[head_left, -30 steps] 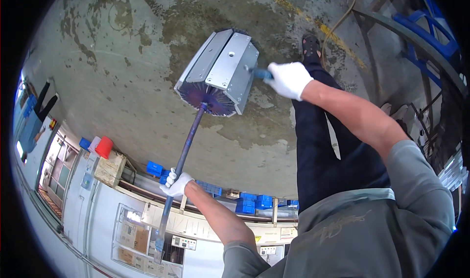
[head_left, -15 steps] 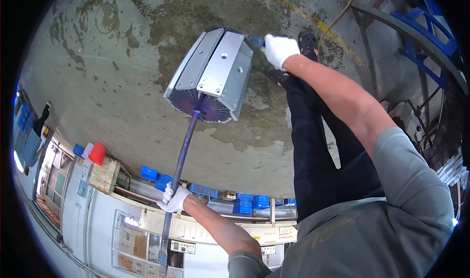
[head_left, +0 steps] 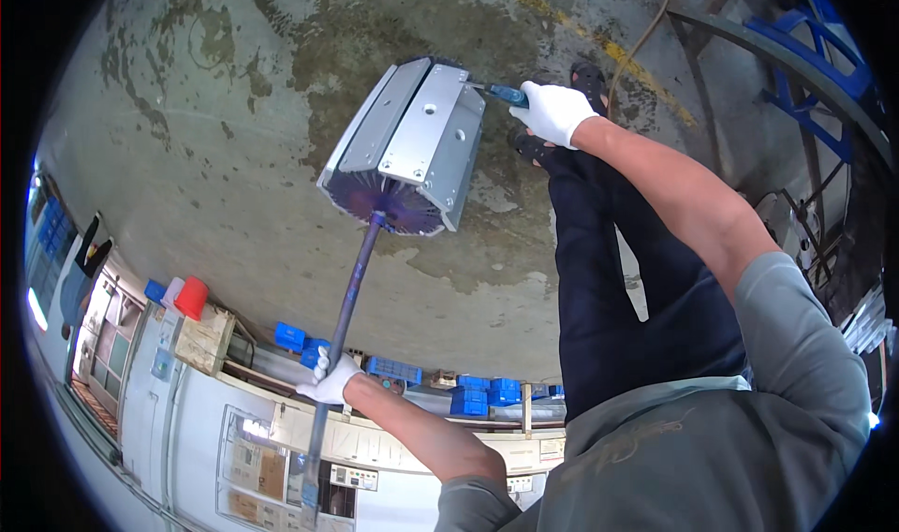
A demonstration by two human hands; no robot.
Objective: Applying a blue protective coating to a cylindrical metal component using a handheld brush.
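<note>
A drum [head_left: 433,125] of silver metal plates, its end face dark purple with radial fins, is on a long rod [head_left: 353,288]. My left hand [head_left: 330,380], in a white glove, is wrapped round this rod well away from the drum. In my right hand [head_left: 557,113], gloved in white too, is a screwdriver [head_left: 508,95] with a teal handle. Its thin shank points left and reaches the edge of a plate near the drum's far end. Whether the tip sits in a screw is too small to tell. Screw holes show in several plates.
Stained concrete floor [head_left: 215,139] spreads beneath the drum, with a worn yellow line [head_left: 637,68]. Blue bins [head_left: 468,399] stand along the wall side near a red bucket [head_left: 192,297]. A blue frame [head_left: 819,50] is at the right; a person [head_left: 75,284] is at far left.
My right hand has moved to the right, and more of the screwdriver now shows. The drum has shifted very slightly. My left hand keeps its hold on the rod.
</note>
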